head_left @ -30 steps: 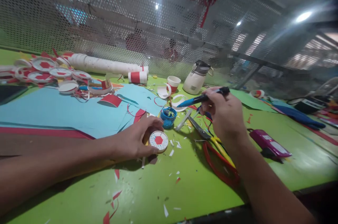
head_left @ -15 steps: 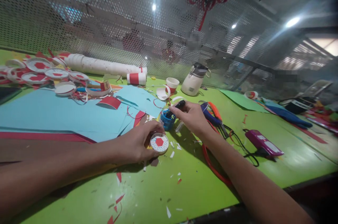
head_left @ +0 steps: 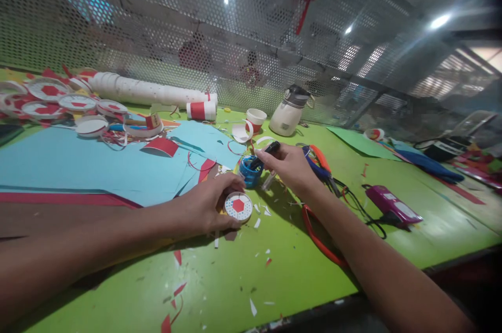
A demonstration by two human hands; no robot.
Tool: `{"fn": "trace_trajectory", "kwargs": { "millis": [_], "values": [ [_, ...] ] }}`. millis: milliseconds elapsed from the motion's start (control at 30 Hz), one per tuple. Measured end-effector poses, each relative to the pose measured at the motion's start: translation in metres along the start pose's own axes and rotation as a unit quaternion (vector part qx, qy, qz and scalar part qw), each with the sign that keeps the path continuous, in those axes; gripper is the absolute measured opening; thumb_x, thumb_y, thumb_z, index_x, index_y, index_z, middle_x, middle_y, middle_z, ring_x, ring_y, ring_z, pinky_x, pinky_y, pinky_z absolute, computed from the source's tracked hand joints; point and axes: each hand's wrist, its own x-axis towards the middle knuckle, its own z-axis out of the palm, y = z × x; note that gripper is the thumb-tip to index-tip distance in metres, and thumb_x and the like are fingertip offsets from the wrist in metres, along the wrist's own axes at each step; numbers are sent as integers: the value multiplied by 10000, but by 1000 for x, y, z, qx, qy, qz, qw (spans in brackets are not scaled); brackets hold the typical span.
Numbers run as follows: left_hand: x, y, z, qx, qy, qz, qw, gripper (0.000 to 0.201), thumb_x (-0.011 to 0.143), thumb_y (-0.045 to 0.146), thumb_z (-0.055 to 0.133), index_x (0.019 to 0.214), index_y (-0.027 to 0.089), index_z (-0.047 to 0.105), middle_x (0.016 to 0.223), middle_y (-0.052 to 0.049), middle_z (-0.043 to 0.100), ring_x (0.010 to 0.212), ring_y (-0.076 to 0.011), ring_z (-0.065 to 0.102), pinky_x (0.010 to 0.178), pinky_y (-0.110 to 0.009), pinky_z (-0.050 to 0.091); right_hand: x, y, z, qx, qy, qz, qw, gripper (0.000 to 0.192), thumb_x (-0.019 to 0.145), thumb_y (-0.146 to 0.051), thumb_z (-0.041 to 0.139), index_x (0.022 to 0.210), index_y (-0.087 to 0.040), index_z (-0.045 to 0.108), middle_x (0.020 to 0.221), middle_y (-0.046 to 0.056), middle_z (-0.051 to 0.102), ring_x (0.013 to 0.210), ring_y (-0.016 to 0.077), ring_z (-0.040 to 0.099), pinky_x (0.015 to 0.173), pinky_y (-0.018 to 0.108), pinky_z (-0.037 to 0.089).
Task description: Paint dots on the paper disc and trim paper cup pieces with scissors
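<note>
In my left hand (head_left: 214,207) is a small white paper disc (head_left: 238,207) with a red hexagon and blue dots, gripped at its edge between thumb and fingers. It faces up, just above the green table. My right hand (head_left: 292,168) pinches a black pen-like stick (head_left: 270,151), slanted so that its lower end is at the mouth of a small blue jar (head_left: 251,172). Whether that end touches the contents I cannot tell. A clear tube-like piece (head_left: 268,181) shows below the right fingers, beside the jar.
Light blue paper sheets (head_left: 90,165) cover the left, with decorated rings (head_left: 50,90) piled behind. Paper cups (head_left: 257,116) and a white bottle (head_left: 288,116) stand at the back. Orange-and-blue scissors (head_left: 319,158), a cable and a purple device (head_left: 392,205) lie right; paper scraps are scattered in front.
The view has tilted down slightly. Both hands keep their holds; the black stick remains over the blue jar, and the disc stays nearly where it was.
</note>
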Motion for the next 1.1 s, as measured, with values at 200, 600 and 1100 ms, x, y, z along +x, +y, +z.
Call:
{"fn": "trace_trajectory", "kwargs": {
  "millis": [200, 600, 1100],
  "values": [
    [-3, 1, 2, -71, -29, -8, 997, 474, 715, 250, 722, 1083, 187, 430, 858, -22, 613, 625, -143, 631, 554, -258, 492, 1, -11, -13, 1, 50, -19, 999, 363, 797, -456, 662, 591, -184, 539, 521, -30, 527, 499, 101, 462, 493, 256, 378],
    [-4, 7, 0, -106, -75, -41, 991, 441, 799, 276, 672, 1112, 187, 374, 733, 5, 599, 571, -154, 626, 451, -234, 477, 1, -12, -17, -21, 26, -20, 999, 342, 796, -423, 685, 591, -174, 573, 517, -24, 556, 466, 94, 474, 470, 256, 359],
    [-2, 2, 4, -83, 6, -36, 996, 732, 676, 188, 762, 1307, 203, 391, 1072, -98, 593, 660, -128, 606, 507, -221, 487, -46, -49, -31, 44, 1, -62, 997, 206, 818, -398, 709, 707, -226, 698, 553, -20, 600, 476, 114, 537, 434, 248, 404]
  ]
}}
